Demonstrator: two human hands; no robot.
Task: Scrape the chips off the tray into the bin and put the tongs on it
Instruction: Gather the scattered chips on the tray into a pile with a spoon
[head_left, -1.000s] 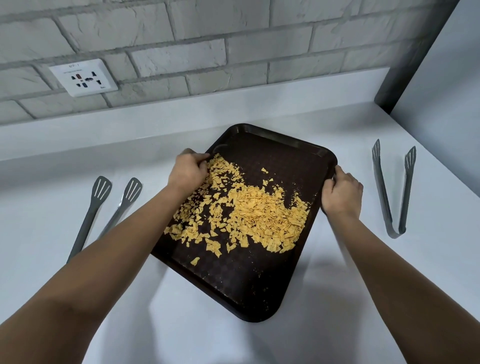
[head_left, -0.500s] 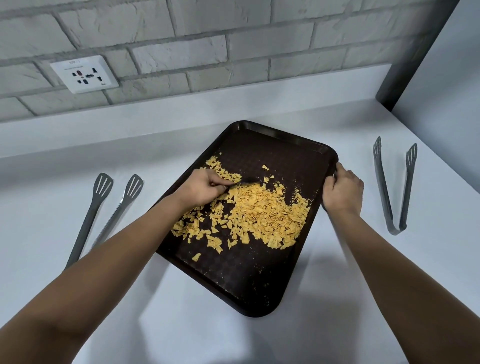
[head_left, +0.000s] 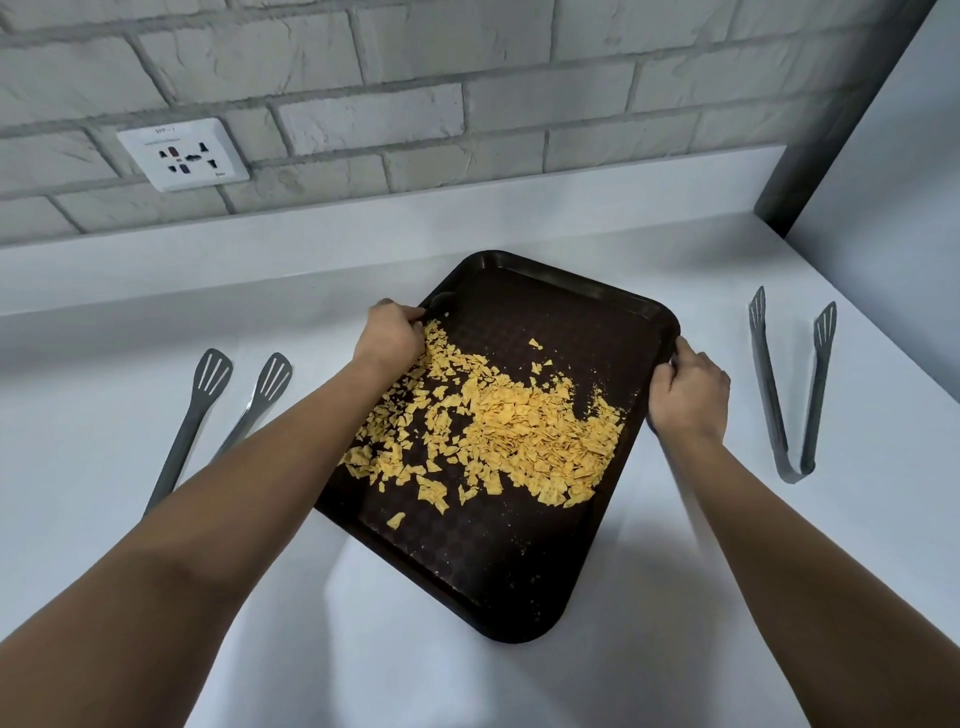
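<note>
At frame centre the tray (head_left: 524, 582) lies on the counter (head_left: 675, 649), chips (head_left: 519, 431) heaped mid-tray. The right hand (head_left: 688, 392) grips its right rim; the left hand (head_left: 392, 332) is curled at the left rim, seemingly gripping it. Lift level, since chips crowd the left edge; no bin shows, and tongs (head_left: 789, 384) wait at right.

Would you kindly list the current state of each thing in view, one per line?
tray: flat on the counter, gripped at both edges
chips: scattered on the tray
left hand: grips the tray's left edge
right hand: grips the tray's right edge
left tongs: open, lying on the counter
right tongs: open, lying on the counter
wall socket: nothing plugged in
</note>
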